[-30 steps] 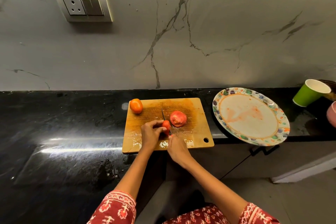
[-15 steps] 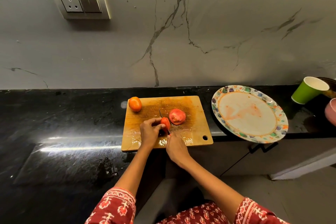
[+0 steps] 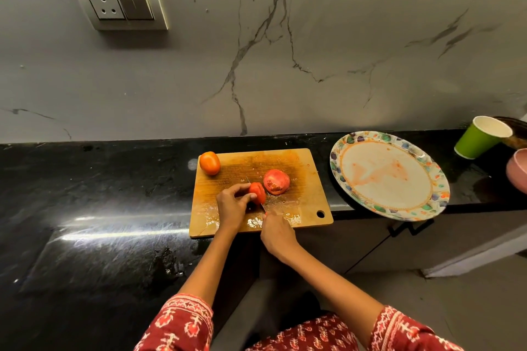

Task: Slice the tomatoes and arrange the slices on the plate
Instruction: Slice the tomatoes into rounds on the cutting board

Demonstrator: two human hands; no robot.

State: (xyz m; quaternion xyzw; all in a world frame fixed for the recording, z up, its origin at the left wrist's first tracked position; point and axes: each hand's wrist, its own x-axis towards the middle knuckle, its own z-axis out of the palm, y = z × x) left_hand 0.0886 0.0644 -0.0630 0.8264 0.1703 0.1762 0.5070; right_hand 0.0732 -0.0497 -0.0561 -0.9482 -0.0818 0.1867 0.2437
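Note:
A wooden cutting board (image 3: 302,208) lies on the black counter. My left hand (image 3: 232,205) pinches a tomato piece (image 3: 257,192) on the board, fingers curled over it. My right hand (image 3: 276,232) grips the handle of a thin knife (image 3: 252,188); the blade runs beside the piece, its tip pointing away from me. A cut tomato half (image 3: 276,181) lies just to the right, cut face showing. A whole orange tomato (image 3: 210,163) sits at the board's far left corner. The patterned plate (image 3: 389,175) to the right holds only red juice smears.
A green paper cup (image 3: 482,137) and a pink bowl (image 3: 517,169) stand at the far right of the counter (image 3: 99,188). The plate overhangs the counter's front edge. Wet patches and juice lie on the board's near edge. A wall socket (image 3: 118,0) is above left.
The knife has slid a little along the tomato piece, and my right hand has shifted with it. The left hand stays on the piece. The view has moved slightly.

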